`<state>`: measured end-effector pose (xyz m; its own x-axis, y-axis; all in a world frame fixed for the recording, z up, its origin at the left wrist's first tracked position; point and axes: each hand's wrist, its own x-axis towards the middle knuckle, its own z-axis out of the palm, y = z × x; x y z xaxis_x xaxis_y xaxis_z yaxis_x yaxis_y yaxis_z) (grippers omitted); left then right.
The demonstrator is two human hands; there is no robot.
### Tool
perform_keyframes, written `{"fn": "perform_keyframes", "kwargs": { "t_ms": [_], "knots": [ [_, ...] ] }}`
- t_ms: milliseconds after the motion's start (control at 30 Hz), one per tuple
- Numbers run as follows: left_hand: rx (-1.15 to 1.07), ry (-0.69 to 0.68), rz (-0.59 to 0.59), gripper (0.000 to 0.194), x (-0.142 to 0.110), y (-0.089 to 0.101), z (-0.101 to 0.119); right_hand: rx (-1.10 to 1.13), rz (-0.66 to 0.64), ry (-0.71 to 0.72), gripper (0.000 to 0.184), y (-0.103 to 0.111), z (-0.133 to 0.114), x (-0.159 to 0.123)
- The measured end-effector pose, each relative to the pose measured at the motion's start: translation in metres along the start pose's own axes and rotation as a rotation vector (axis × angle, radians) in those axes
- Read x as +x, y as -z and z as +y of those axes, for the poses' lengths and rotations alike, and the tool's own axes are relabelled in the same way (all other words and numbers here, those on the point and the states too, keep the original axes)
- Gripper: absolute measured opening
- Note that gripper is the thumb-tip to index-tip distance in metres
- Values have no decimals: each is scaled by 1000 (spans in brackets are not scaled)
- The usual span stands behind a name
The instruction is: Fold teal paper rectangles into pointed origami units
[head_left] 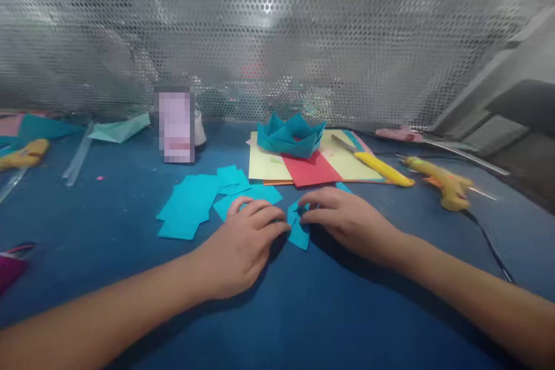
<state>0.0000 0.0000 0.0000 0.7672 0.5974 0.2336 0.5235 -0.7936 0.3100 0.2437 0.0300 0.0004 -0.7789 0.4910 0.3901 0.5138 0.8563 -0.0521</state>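
Note:
Between my two hands lies a small folded piece of blue paper (299, 235) on the dark blue table. My left hand (249, 243) has its fingers bent together, with the tips at the paper's left edge. From the other side my right hand (344, 219) pinches the paper's upper part between thumb and fingers. Loose blue paper pieces (188, 202) lie spread beyond and left of my left hand. A bit of blue paper (344, 187) shows just behind my right hand. Farther back, a folded blue paper form (292, 134) with pointed tips rests on stacked sheets.
Yellow and other coloured sheets (260, 162) lie under a red paper (314, 169) and a yellow-handled knife (381, 169). A yellow glue gun (451, 185) with its cord is at right, another glue gun (28, 155) at left. A phone (177, 127) stands before the perforated metal panel (269, 29).

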Motion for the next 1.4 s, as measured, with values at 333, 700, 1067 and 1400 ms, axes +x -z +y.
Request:
{"fn": "perform_keyframes", "kwargs": {
  "t_ms": [333,700,1067,1400],
  "knots": [
    [-61,-15,-22,39,0,0,0,243,-82,-45,16,11,-12,0],
    [-34,1,-38,35,0,0,0,543,-70,-337,5,6,-19,4],
    [-79,49,-35,29,0,0,1,575,-130,-400,9,3,-20,7],
    [-56,14,-39,26,-2,-5,-3,458,-123,-476,6,-7,-23,11]
  ]
}}
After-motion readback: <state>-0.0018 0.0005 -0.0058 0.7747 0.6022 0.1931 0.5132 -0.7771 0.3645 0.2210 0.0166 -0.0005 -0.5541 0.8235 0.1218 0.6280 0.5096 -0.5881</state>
